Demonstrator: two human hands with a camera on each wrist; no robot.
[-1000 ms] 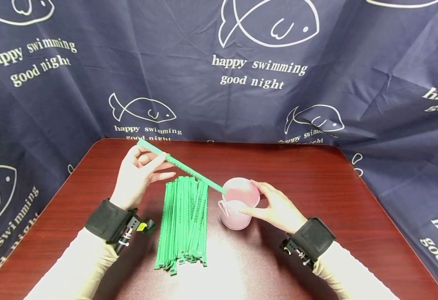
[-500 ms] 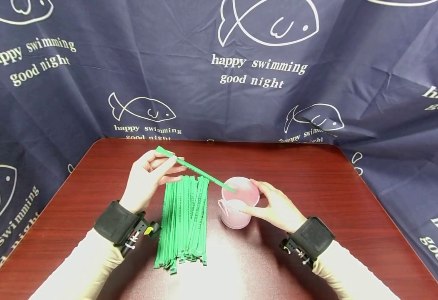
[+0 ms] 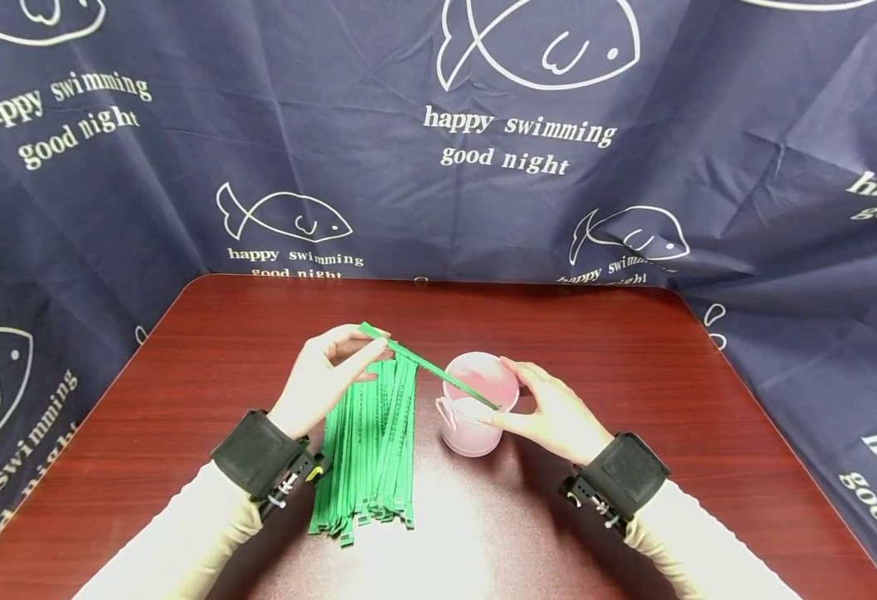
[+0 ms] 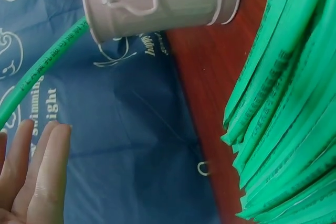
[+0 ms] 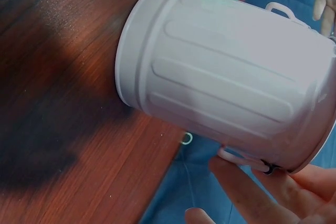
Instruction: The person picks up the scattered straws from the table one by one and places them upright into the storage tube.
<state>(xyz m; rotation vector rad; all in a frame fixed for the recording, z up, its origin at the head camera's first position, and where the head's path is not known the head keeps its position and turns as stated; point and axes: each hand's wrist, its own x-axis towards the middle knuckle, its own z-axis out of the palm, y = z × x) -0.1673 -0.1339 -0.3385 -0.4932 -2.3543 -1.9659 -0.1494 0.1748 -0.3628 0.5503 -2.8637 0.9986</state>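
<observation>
In the head view my left hand point(image 3: 333, 375) pinches one green wrapped straw point(image 3: 431, 367) near its upper end. The straw slants down to the right, its lower end within the mouth of a small pink bucket point(image 3: 470, 439). Printed lettering shows on its wrapper in the left wrist view, where other fingers point(image 4: 50, 177) of that hand stretch out straight. My right hand point(image 3: 554, 417) holds the upright bucket by its rim, thumb at the near side and fingers at the far side. Its fingers point(image 5: 236, 187) are by a side handle in the right wrist view.
A pile of green wrapped straws point(image 3: 367, 458) lies left of the bucket, partly under my left hand in the head view. All stand on a reddish-brown wooden table point(image 3: 596, 333). Behind it hangs a dark blue curtain point(image 3: 378, 133) with white fish prints.
My left hand has moved right and nearer to me with the straw. The straw's lower end has gone from the bucket's left rim farther across its mouth. The right hand and bucket stay put.
</observation>
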